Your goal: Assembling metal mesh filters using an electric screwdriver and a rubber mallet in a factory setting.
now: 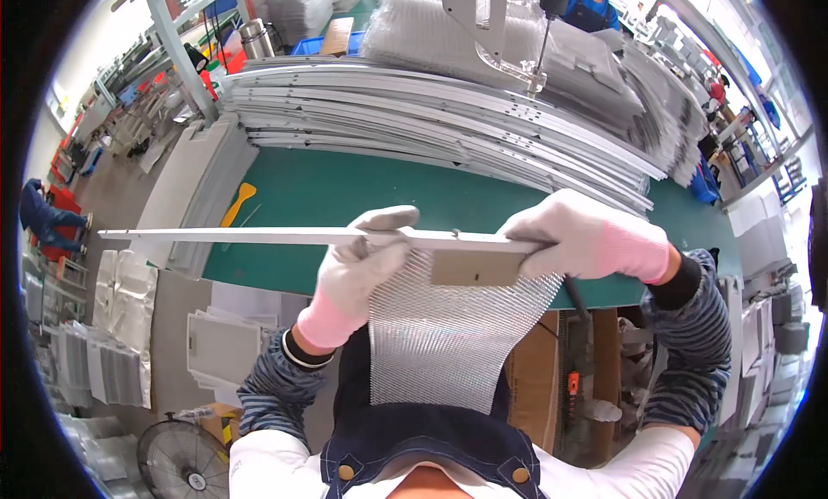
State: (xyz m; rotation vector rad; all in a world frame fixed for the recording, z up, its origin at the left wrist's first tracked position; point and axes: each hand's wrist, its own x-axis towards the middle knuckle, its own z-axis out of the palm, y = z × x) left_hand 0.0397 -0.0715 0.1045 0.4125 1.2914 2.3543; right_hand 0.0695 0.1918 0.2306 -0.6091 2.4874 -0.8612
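White strip (259, 235), frame centre: left hand (345, 279) curled round it, right hand (578, 236) pinching it, apparently steadying the mesh sheet (440, 352) below.

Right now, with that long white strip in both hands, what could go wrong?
The strip pokes far out past the left hand, so its end might bump the stacked panels. The silvery mesh hangs down by the dark overalls, so it might snag there.

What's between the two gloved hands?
In the head view, part of the white strip runs between them, with a grey plate and silvery mesh below it.
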